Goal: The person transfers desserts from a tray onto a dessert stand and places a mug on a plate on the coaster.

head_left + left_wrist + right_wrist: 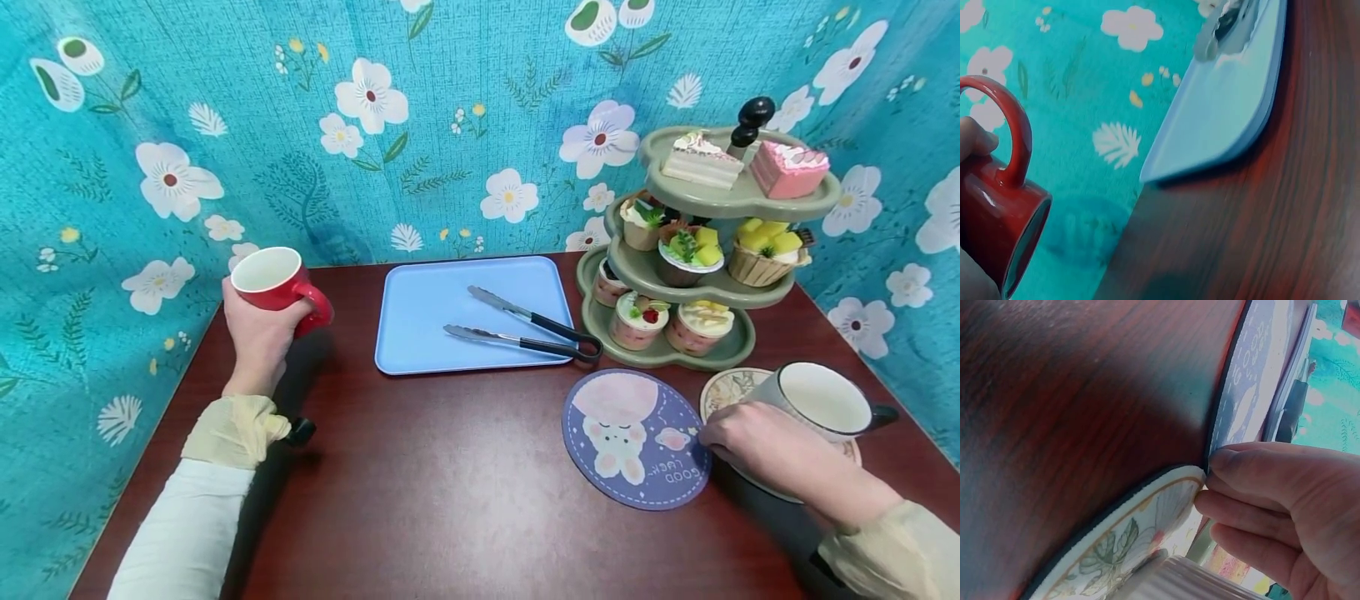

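On the left, my left hand (258, 329) grips a red mug (281, 292) with a white inside, raised over the table. Its handle (1015, 125) points to the right in the head view, with a fingertip beside it in the left wrist view. My right hand (776, 446) pinches the right edge of a round purple coaster (652, 492) printed with a sleeping bunny. Just behind that hand, a cream mug (813, 400) with a dark rim and handle stands on a floral round coaster (1119, 540). The two coasters lie edge to edge near the fingertips.
A light blue tray (420, 317) lies at the back, with black-handled tongs (555, 327) across it. At the back right stands a green three-tier stand (690, 196) bearing cake slices and several cupcakes. A floral blue curtain (450, 125) hangs behind the dark wooden table (465, 483).
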Demonstrator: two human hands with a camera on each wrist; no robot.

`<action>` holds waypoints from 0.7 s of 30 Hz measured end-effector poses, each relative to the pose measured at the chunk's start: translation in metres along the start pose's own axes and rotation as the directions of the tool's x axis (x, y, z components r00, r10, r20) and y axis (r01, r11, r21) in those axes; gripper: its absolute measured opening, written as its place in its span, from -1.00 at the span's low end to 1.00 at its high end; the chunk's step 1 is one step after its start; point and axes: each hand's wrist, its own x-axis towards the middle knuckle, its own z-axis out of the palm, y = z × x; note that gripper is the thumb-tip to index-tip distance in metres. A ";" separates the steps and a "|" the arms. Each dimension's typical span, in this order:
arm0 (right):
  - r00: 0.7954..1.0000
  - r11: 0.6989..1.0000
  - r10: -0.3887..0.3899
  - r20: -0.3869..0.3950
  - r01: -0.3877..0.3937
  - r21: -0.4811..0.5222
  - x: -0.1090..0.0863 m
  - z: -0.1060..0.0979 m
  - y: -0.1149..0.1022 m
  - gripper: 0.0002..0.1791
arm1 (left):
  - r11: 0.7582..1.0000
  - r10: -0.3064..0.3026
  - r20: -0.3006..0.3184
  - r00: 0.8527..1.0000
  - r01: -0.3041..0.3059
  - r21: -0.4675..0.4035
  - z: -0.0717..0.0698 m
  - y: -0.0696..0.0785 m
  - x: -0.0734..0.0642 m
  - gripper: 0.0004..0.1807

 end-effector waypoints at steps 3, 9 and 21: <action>1.000 1.000 -0.007 -0.010 0.007 -0.002 0.000 0.001 0.001 -0.77 | 0.999 0.042 0.006 0.999 -0.042 -0.008 0.006 0.002 -0.006 -0.01; 1.000 1.000 -0.002 -0.020 0.002 0.006 0.000 0.001 0.001 -0.73 | 0.992 0.117 0.029 0.993 -0.116 -0.041 0.019 0.007 -0.018 -0.01; 0.999 1.000 -0.010 -0.042 0.011 0.003 -0.002 0.001 0.001 -0.74 | 0.993 0.114 0.111 0.987 -0.109 -0.050 0.051 0.021 -0.046 -0.01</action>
